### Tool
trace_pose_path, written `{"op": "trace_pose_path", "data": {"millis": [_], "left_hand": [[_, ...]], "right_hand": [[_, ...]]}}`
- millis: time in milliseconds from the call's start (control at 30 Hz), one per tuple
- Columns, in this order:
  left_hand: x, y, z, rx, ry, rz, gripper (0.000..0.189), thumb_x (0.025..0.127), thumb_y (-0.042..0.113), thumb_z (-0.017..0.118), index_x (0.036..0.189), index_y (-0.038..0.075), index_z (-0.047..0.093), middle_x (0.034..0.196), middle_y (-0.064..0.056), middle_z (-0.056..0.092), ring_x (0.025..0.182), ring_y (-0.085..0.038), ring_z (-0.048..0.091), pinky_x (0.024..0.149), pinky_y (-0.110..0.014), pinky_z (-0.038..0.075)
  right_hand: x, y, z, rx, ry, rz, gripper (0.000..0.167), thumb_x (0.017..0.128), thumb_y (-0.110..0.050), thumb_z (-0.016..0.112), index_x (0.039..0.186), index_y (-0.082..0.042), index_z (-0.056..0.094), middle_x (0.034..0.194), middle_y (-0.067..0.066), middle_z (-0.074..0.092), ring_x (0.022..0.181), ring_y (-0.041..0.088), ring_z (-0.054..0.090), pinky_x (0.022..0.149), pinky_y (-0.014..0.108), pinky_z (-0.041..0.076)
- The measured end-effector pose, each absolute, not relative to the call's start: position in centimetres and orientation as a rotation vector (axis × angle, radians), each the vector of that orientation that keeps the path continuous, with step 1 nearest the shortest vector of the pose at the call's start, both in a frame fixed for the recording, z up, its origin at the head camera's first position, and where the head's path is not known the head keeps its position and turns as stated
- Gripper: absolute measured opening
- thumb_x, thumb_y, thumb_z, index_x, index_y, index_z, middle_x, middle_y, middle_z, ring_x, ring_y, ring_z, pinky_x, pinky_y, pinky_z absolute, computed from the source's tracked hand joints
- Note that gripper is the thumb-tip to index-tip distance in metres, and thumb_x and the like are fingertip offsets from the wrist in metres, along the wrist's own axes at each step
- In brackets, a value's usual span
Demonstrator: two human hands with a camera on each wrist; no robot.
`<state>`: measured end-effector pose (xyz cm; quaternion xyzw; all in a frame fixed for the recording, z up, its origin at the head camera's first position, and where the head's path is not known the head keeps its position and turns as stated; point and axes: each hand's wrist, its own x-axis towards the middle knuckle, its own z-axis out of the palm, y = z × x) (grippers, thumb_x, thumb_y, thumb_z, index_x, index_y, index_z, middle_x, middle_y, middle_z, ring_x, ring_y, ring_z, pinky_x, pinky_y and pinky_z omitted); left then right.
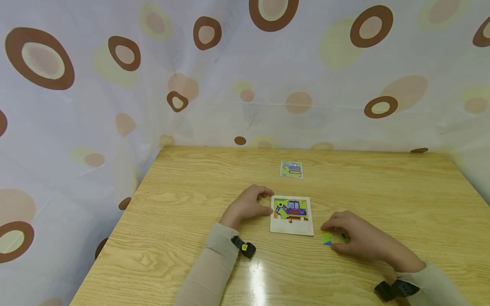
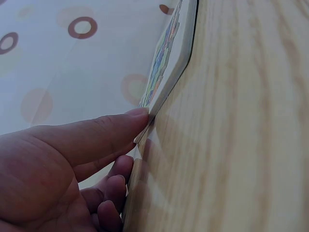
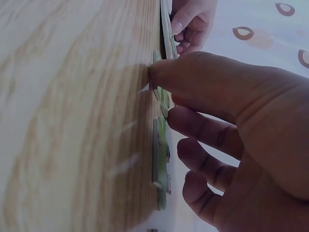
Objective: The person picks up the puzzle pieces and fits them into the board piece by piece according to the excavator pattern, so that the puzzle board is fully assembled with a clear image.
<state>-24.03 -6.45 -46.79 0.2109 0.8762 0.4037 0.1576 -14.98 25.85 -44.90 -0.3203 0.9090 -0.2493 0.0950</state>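
A square white-framed jigsaw puzzle board (image 1: 292, 229) lies on the table, its upper part filled with a picture of a blue excavator and its lower strip bare white. My left hand (image 1: 249, 204) holds the board's left edge with thumb and fingers; in the left wrist view the thumb (image 2: 104, 135) presses on its rim. Right of the board, my right hand (image 1: 354, 236) pinches a green puzzle piece (image 1: 326, 238) with a blue corner between thumb and index finger. More green pieces (image 3: 161, 154) lie beside it under the curled fingers, partly hidden in the head view.
A small card (image 1: 291, 169) with an excavator picture lies farther back on the wooden table (image 1: 191, 191). Behind and to the left hangs a white curtain (image 1: 245, 85) with brown and yellow spots. Both wrists carry black straps (image 1: 243, 247).
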Motion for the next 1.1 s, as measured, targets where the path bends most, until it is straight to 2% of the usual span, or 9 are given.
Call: {"op": "trace_pose_path", "data": {"millis": [267,633,733,933,1100], "left_hand": [[-24.1,-6.4,-46.8,0.615,2.519,1.131,0.048,0.083,0.016,0.081,0.128,0.011,0.064,0.119,-0.001,0.059,0.107,-0.016,0.050,0.095,-0.032,0.042],[-24.1,-6.5,-46.8,0.612,2.520,1.129,0.048,0.084,0.016,0.081,0.128,0.012,0.064,0.119,0.000,0.058,0.106,-0.016,0.050,0.094,-0.032,0.043],[-24.1,-6.5,-46.9,0.608,2.520,1.130,0.048,0.084,0.017,0.081,0.129,0.013,0.064,0.119,0.000,0.058,0.106,-0.016,0.050,0.094,-0.032,0.043],[-24.1,-6.5,-46.8,0.612,2.517,1.136,0.048,0.084,0.016,0.081,0.128,0.012,0.065,0.119,0.000,0.059,0.106,-0.016,0.050,0.094,-0.032,0.043],[-24.0,-6.5,-46.6,0.608,2.517,1.140,0.048,0.084,0.016,0.081,0.128,0.012,0.065,0.120,0.000,0.059,0.108,-0.016,0.051,0.095,-0.032,0.043]], "right_hand": [[-14.9,25.7,-44.8,-0.939,2.704,-0.746,0.031,0.086,-0.022,0.078,0.115,-0.018,0.070,0.104,-0.014,0.060,0.088,0.007,0.049,0.073,0.029,0.045],[-15.0,25.1,-44.5,-0.968,2.704,-0.792,0.029,0.088,-0.022,0.076,0.117,-0.020,0.070,0.105,-0.013,0.059,0.087,0.007,0.050,0.070,0.027,0.046],[-15.1,24.5,-44.5,-0.993,2.726,-0.793,0.029,0.088,-0.020,0.076,0.116,-0.021,0.071,0.105,-0.014,0.058,0.089,0.008,0.051,0.073,0.030,0.048],[-15.4,22.8,-44.3,-0.987,2.771,-0.825,0.030,0.084,-0.012,0.077,0.113,-0.021,0.071,0.106,-0.015,0.058,0.103,0.012,0.053,0.087,0.042,0.049],[-15.8,21.5,-44.2,-1.020,2.787,-0.884,0.031,0.082,-0.009,0.078,0.110,-0.021,0.072,0.109,-0.011,0.059,0.106,0.016,0.053,0.089,0.046,0.048]]}}
